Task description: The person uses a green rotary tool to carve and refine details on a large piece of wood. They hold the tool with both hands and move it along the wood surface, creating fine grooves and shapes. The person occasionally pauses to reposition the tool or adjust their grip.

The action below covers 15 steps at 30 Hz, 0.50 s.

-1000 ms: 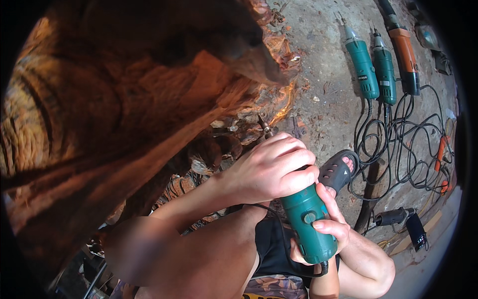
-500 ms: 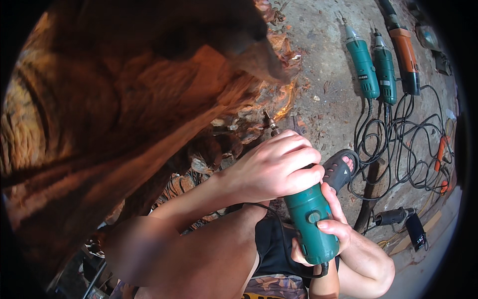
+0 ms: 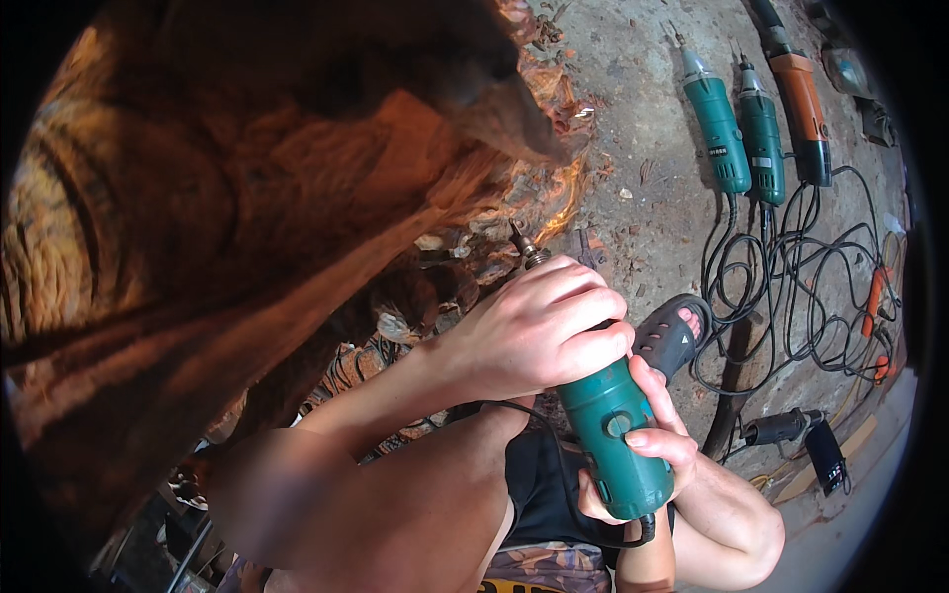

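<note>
Both hands grip a green plastic power grinder (image 3: 608,435): left hand (image 3: 539,326) wraps its front, right hand (image 3: 647,460) holds its back, by big brown carved wood (image 3: 247,217).

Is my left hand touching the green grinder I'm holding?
Touching. The head view shows the left hand wrapped around the front of the green grinder, fingers curled over its body.

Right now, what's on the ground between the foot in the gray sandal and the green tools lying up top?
In the head view, tangled black cords lie on the dirt between the sandal and the green tools.
</note>
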Each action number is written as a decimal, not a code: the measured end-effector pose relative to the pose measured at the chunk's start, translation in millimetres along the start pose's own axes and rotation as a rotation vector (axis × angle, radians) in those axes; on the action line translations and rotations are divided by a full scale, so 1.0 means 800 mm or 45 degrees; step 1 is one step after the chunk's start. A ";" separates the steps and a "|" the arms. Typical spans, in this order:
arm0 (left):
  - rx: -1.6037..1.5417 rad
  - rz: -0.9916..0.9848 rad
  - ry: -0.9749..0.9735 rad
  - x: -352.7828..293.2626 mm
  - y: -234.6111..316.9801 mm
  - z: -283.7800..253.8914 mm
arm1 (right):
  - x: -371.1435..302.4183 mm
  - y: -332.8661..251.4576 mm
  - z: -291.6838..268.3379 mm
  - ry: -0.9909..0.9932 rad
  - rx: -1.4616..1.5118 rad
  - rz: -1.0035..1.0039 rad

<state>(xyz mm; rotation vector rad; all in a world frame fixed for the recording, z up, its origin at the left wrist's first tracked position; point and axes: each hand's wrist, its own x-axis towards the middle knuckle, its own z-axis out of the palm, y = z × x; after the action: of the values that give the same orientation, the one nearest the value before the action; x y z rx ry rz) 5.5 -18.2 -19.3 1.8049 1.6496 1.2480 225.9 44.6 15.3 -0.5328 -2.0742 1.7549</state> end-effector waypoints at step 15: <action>-0.011 0.027 0.021 0.004 -0.001 0.004 | -0.011 -0.004 -0.001 0.001 -0.031 0.030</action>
<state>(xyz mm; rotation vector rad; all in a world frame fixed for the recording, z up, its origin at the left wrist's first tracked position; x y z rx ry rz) 7.7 -14.4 -20.6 1.8162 1.6357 1.2805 233.7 40.4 18.2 -0.5673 -2.0997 1.7447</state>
